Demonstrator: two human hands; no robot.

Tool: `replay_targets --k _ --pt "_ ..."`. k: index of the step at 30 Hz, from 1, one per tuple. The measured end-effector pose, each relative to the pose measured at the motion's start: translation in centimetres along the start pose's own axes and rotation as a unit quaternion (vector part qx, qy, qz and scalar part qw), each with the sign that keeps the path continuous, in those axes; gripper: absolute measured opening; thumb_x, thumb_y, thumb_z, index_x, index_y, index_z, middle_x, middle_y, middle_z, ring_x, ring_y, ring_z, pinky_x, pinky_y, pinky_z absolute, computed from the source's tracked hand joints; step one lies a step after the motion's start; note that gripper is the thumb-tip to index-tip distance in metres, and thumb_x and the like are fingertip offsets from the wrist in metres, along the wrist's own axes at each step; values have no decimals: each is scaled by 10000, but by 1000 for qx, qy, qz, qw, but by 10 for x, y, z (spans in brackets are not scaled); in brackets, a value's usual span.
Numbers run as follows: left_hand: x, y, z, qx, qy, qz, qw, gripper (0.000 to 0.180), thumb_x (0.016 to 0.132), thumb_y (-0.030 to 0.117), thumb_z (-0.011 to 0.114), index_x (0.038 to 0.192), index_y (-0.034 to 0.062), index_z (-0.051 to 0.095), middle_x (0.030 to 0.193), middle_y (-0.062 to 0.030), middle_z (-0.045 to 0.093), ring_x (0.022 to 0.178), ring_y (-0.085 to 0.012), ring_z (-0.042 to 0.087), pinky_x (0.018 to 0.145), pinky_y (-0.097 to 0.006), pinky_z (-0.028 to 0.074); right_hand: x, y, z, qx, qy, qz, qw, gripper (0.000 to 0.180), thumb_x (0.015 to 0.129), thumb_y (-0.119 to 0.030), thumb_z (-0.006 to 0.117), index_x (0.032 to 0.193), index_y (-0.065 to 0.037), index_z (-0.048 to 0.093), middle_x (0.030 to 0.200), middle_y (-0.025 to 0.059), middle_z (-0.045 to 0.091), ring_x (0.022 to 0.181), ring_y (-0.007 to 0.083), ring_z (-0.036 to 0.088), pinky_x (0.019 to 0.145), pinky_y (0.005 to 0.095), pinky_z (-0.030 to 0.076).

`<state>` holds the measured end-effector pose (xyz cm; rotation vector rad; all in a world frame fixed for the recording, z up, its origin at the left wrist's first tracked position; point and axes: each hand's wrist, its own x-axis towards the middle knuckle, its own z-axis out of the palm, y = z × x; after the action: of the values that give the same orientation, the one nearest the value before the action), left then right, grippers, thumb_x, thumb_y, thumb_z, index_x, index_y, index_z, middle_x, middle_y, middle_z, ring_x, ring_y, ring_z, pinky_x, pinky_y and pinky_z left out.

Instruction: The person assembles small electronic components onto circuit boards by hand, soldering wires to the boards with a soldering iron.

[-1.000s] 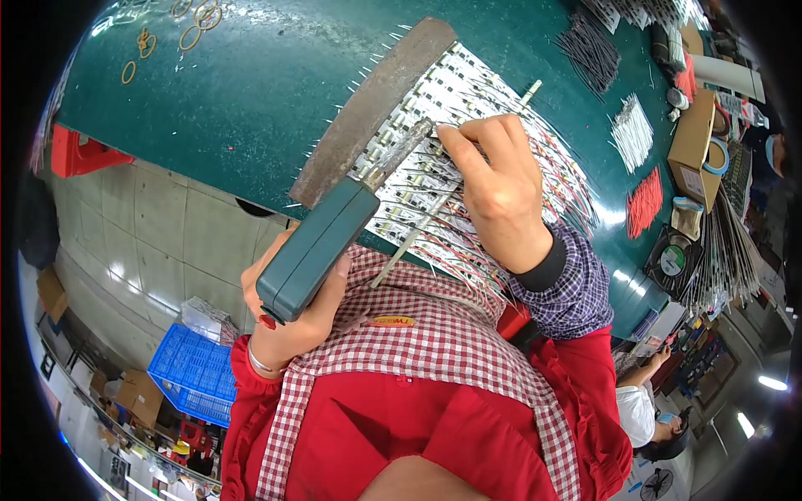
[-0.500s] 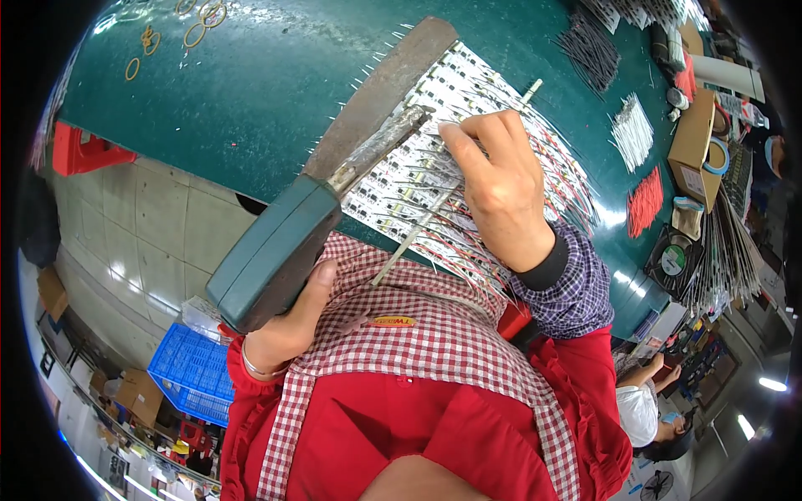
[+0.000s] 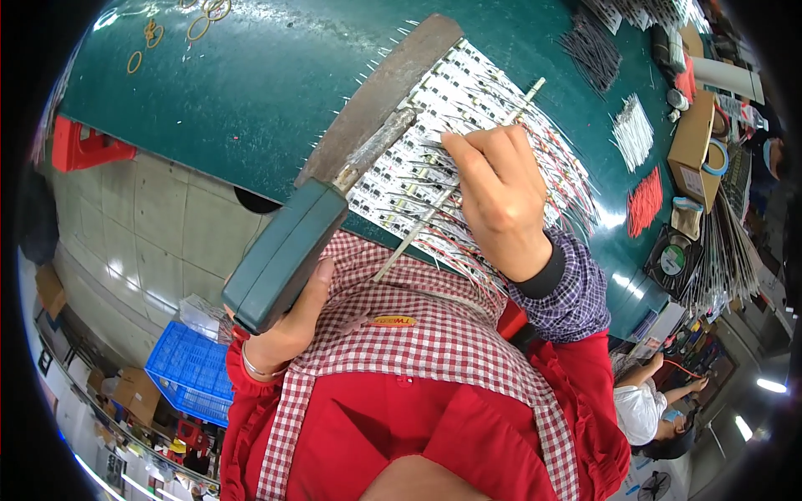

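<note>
My left hand (image 3: 288, 338) is wrapped round the dark handle of a green soldering gun (image 3: 280, 250). The gun's crusted metal tip points up and right over a white panel of small circuit boards (image 3: 434, 92). Just right of that tip, my right hand (image 3: 505, 196) pinches a thin wire at the panel; its fingertips partly hide the wire. Rows of black, red and white wires (image 3: 568, 167) stick out over the panel's right side. A pale thin rod (image 3: 409, 240) lies slanting across the panel, under my right hand. Along the panel's left edge rests a brown bar (image 3: 376, 88).
On the green table (image 3: 209, 108) lie rubber bands (image 3: 199, 27) and bundles of black (image 3: 591, 52), white (image 3: 632, 132) and red wires (image 3: 645, 202). A cardboard box (image 3: 695, 154) and a small fan (image 3: 671, 259) stand right. A blue crate (image 3: 188, 371) is lower left; a co-worker (image 3: 642, 413) sits lower right.
The soldering gun's tip has drawn back slightly left and down, away from my right fingertips, while its body shifted right. My right hand has moved slightly down. The co-worker's hands have spread apart.
</note>
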<state>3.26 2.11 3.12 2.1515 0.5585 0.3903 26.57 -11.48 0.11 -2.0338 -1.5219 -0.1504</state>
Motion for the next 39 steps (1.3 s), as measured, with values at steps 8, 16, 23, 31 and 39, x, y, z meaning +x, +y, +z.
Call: replay_targets --k 8,16,23,31,39 --pt "8 7 5 -100 7 -117 988 226 779 2 727 997 -42 684 904 -117 694 747 -182 653 661 -288 513 -3 1 6 10 -10 5 1000 339 656 40 625 995 24 628 850 92 545 780 248 531 598 339 475" --pt "15 11 4 -78 -21 -106 991 188 736 -14 711 920 -37 683 856 -138 668 713 -234 655 646 -306 516 -2 1 2 7 -24 5 1000 337 661 35 618 997 24 621 854 91 535 789 248 525 604 339 476" --pt "15 13 4 -77 -25 -123 989 170 743 -5 713 908 -34 683 872 -140 660 702 -237 650 629 -300 514 -2 1 1 -2 -34 6 999 332 667 30 608 999 24 615 855 89 524 787 246 517 604 339 469" --pt "7 10 3 -68 11 -122 990 217 736 19 734 936 -52 686 875 -164 681 714 -261 679 641 -310 531 -3 2 3 2 -25 2 1000 336 660 40 607 996 25 614 860 99 525 784 252 517 602 340 467" --pt "5 7 4 -80 11 -106 991 199 742 14 731 924 -53 687 853 -151 674 691 -236 669 606 -297 521 -4 2 7 -5 -10 1 1000 336 656 37 612 992 26 618 869 101 533 791 254 524 592 340 468"
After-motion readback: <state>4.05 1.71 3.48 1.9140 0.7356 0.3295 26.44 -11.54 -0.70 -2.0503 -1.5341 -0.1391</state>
